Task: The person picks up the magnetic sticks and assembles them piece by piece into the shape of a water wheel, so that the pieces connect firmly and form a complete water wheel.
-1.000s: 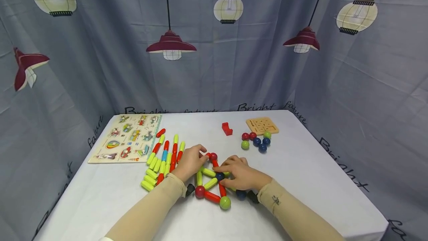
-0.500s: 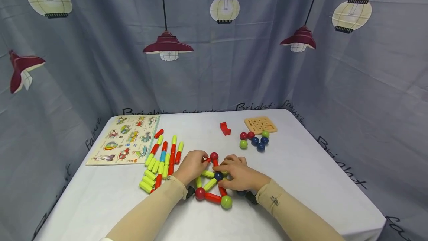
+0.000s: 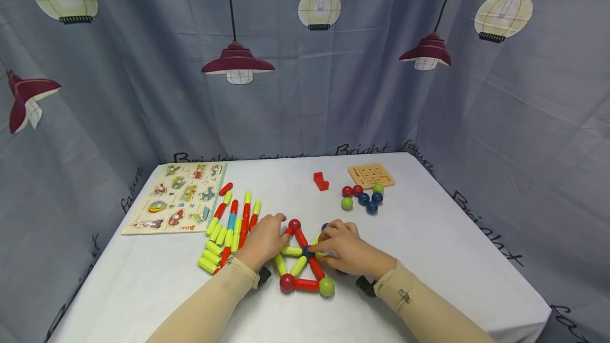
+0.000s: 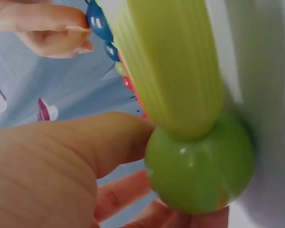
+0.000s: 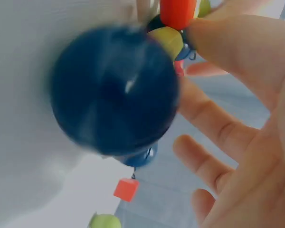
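A flat wheel of rods and balls lies on the table, with a dark blue ball (image 3: 308,252) at its hub. My left hand (image 3: 263,240) grips a green ball (image 4: 199,164) at the wheel's left corner, thumb on one side and fingers beyond; a yellow-green rod (image 4: 171,66) joins it. With thumb and index finger, my right hand (image 3: 348,247) pinches the hub ball, other fingers loosely bent. Around the rim show a red ball (image 3: 294,224), a nearer red ball (image 3: 287,283) and a green ball (image 3: 326,287). A blue ball (image 5: 116,90) sits below my right palm. My right hand partly hides that side.
Loose yellow-green and red rods (image 3: 208,265) lie left of the wheel, beside a picture puzzle board (image 3: 143,205). Several loose balls (image 3: 363,198) sit back right, near a wooden number board (image 3: 371,175) and a red block (image 3: 321,181).
The wheel has turned slightly, its far red ball shifting left. My left hand has moved a little left with it. A blue ball now shows behind my right hand.
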Tool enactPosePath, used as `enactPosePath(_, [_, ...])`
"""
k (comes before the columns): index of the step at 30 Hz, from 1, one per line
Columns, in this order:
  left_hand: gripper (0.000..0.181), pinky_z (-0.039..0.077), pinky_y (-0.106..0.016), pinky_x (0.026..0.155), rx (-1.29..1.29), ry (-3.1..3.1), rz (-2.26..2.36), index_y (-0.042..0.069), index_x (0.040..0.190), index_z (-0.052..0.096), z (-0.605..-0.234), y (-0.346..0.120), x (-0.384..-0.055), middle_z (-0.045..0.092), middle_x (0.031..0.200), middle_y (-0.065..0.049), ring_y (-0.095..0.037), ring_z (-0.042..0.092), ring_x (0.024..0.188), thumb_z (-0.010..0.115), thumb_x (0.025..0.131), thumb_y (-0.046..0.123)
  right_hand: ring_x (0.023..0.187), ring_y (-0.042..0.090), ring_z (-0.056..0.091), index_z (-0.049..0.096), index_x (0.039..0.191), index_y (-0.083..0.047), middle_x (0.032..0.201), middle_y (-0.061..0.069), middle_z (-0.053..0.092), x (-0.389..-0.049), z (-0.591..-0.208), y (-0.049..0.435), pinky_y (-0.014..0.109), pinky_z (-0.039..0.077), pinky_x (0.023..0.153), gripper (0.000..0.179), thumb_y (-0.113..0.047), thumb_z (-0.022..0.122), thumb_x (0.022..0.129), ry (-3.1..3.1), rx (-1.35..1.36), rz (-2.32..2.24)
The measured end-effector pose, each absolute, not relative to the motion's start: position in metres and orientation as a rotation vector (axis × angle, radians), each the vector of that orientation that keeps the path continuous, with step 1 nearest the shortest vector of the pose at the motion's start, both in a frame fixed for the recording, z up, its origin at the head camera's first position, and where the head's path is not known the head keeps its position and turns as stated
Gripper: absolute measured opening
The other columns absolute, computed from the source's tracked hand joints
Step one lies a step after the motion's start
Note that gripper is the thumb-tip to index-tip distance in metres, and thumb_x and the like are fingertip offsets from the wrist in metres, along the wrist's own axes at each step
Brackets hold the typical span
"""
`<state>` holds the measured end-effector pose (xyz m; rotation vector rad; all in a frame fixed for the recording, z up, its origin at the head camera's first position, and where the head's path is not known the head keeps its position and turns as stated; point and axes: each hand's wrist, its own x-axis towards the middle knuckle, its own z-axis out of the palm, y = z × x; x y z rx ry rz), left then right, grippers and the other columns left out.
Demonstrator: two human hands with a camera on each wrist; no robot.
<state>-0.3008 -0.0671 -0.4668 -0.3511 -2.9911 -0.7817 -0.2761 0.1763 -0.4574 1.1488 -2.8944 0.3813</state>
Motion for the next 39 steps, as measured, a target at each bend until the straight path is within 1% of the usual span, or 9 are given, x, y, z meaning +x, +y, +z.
enactPosePath(5, [0.055,0.055,-0.034,0.066,-0.368,-2.994,-0.763,0.000,0.136,0.059,-0.466,-0.077,-0.289,0.065,0.101,-0.015,-0.022,0.057,0.075,0.076,0.086,0.015,0.122,0.022,0.043,0.072,0.130,-0.036,0.115,-0.006,0.064,-0.276,-0.453,0.175,0.048,0.033,0.094,0.038,-0.023,0.077,0.094,-2.921,1.158,0.320])
enactPosePath(7, [0.054,0.055,-0.033,0.064,-0.361,-2.985,-0.806,0.000,0.136,0.059,-0.464,-0.082,-0.285,0.064,0.097,-0.014,-0.022,0.057,0.074,0.076,0.088,0.018,0.123,0.021,0.043,0.074,0.129,-0.033,0.115,-0.006,0.065,-0.276,-0.453,0.175,0.047,0.033,0.094,0.035,-0.024,0.076,0.095,-2.932,1.144,0.367])
enactPosePath(9, [0.051,0.056,-0.035,0.066,-0.326,-2.942,-0.785,0.001,0.136,0.060,-0.464,-0.087,-0.286,0.064,0.102,-0.015,-0.023,0.059,0.078,0.075,0.092,0.022,0.123,0.021,0.043,0.075,0.126,-0.029,0.115,-0.006,0.065,-0.277,-0.454,0.175,0.047,0.033,0.094,0.031,-0.025,0.075,0.095,-2.937,1.118,0.415])
enactPosePath(14, [0.032,0.055,-0.047,0.073,-0.244,-2.834,-0.397,0.002,0.123,0.070,-0.471,-0.103,-0.298,0.065,0.117,-0.021,-0.036,0.059,0.091,0.072,0.095,0.017,0.125,0.020,0.044,0.077,0.122,-0.025,0.117,-0.006,0.068,-0.280,-0.460,0.173,0.047,0.033,0.095,0.026,-0.024,0.075,0.095,-2.917,1.077,0.519])
enactPosePath(18, [0.019,0.054,-0.047,0.071,-0.264,-2.818,-0.291,0.002,0.109,0.075,-0.481,-0.111,-0.305,0.069,0.106,-0.018,-0.035,0.058,0.088,0.075,0.092,0.012,0.125,0.020,0.045,0.078,0.119,-0.025,0.117,-0.008,0.068,-0.281,-0.462,0.174,0.047,0.033,0.096,0.023,-0.025,0.074,0.096,-2.936,1.071,0.597])
enactPosePath(21, [0.017,0.053,-0.047,0.070,-0.273,-2.777,-0.289,0.006,0.106,0.076,-0.487,-0.115,-0.309,0.070,0.101,-0.015,-0.034,0.059,0.086,0.077,0.091,0.014,0.124,0.019,0.047,0.079,0.114,-0.025,0.113,-0.011,0.068,-0.284,-0.463,0.174,0.048,0.033,0.097,0.019,-0.024,0.074,0.096,-2.940,1.053,0.700])
enactPosePath(28, [0.030,0.053,-0.046,0.070,-0.284,-2.797,-0.219,0.014,0.118,0.074,-0.493,-0.121,-0.315,0.069,0.111,-0.016,-0.035,0.058,0.088,0.077,0.089,0.018,0.127,0.017,0.046,0.079,0.112,-0.029,0.112,-0.019,0.067,-0.290,-0.470,0.174,0.055,0.031,0.104,0.019,-0.023,0.074,0.095,-2.919,1.050,0.972])
enactPosePath(34, [0.032,0.054,-0.046,0.074,-0.243,-2.855,-0.247,0.015,0.121,0.072,-0.494,-0.122,-0.318,0.068,0.114,-0.013,-0.033,0.057,0.090,0.076,0.093,0.029,0.127,0.019,0.053,0.076,0.117,-0.024,0.119,-0.015,0.067,-0.300,-0.475,0.187,0.061,0.038,0.111,0.021,-0.028,0.070,0.098,-2.864,0.878,1.345])
enactPosePath(39, [0.030,0.055,-0.045,0.069,-0.229,-2.842,-0.250,0.013,0.122,0.072,-0.492,-0.124,-0.321,0.069,0.112,-0.014,-0.032,0.058,0.087,0.075,0.093,0.022,0.118,0.022,0.059,0.075,0.116,-0.014,0.117,-0.007,0.072,-0.313,-0.479,0.204,0.050,0.046,0.101,0.020,-0.021,0.067,0.099,-2.795,0.784,1.463])
